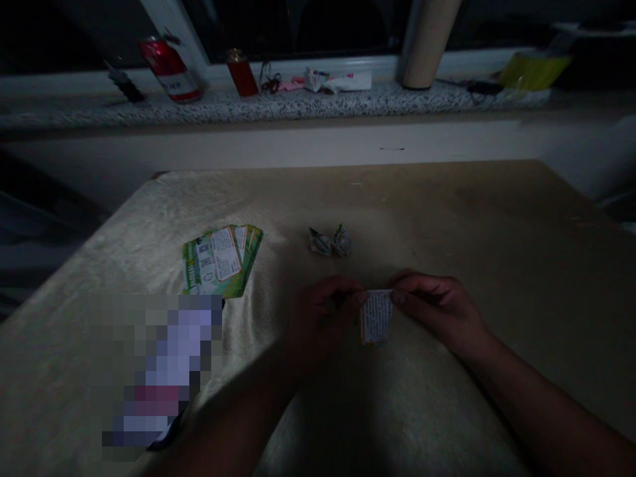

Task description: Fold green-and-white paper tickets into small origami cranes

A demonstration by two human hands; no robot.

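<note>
Between my hands hangs a small folded piece of printed paper (377, 318), white with rows of fine text and an orange edge. My left hand (322, 315) pinches its upper left corner. At the upper right corner, the thumb and fingers of my right hand (442, 308) are closed on the same paper. Just beyond my hands, two small folded paper shapes (330, 242) with green printing rest side by side on the table. Over to the left lies a fanned stack of green and white printed leaflets (221, 262).
A pixelated, bright, phone-like object (173, 364) lies on the cloth-covered table (447, 218), left of my left forearm. Along the stone windowsill (298, 106) stand a red can (171, 69), a red bottle (242, 73), a cardboard tube (431, 43) and a yellow item (536, 69).
</note>
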